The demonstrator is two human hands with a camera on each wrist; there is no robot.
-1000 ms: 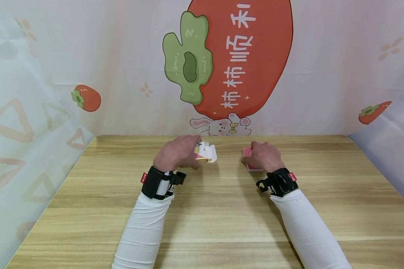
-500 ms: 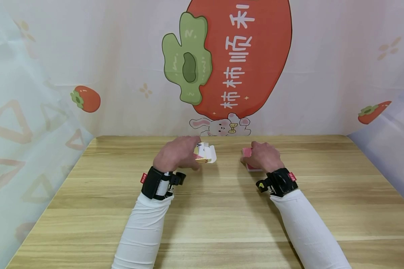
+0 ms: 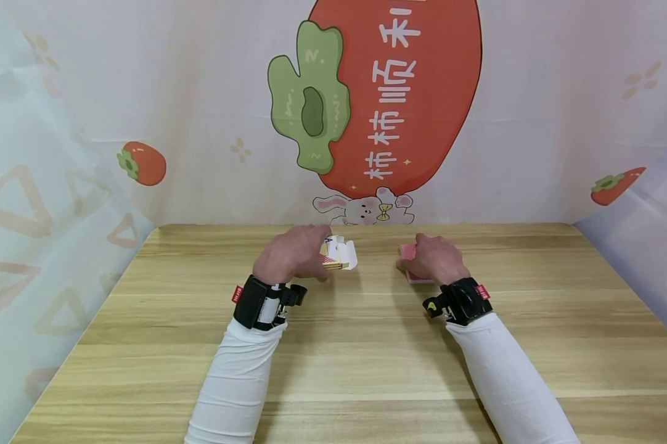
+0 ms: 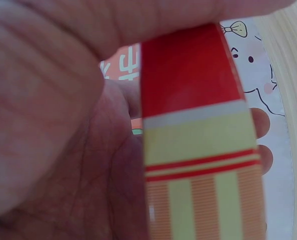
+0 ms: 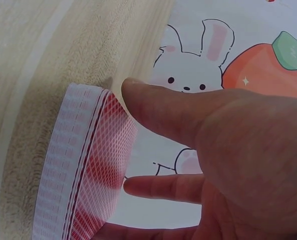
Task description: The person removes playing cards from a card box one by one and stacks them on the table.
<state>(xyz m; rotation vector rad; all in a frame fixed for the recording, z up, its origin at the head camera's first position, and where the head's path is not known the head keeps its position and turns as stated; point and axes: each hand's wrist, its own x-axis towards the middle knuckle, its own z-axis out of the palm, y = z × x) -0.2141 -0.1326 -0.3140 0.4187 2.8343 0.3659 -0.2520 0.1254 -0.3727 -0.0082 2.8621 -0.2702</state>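
My left hand (image 3: 293,253) holds a playing-card box (image 3: 339,254) near the table's back edge, its white flap standing out at the right end. In the left wrist view the box (image 4: 201,145) shows its red, cream and striped side, with the thumb across the top and fingertips peeking out behind. A deck of red-backed playing cards (image 3: 408,251) lies on the table to the right, partly covered by my right hand (image 3: 437,258). In the right wrist view, the thumb and fingers are spread, with their tips right at the patterned back of the deck (image 5: 101,160).
The wooden table (image 3: 356,370) ends at a white cloth backdrop (image 3: 200,92) printed with persimmons and a rabbit. Both wrists wear black straps with small cameras, over white sleeves (image 3: 236,376).
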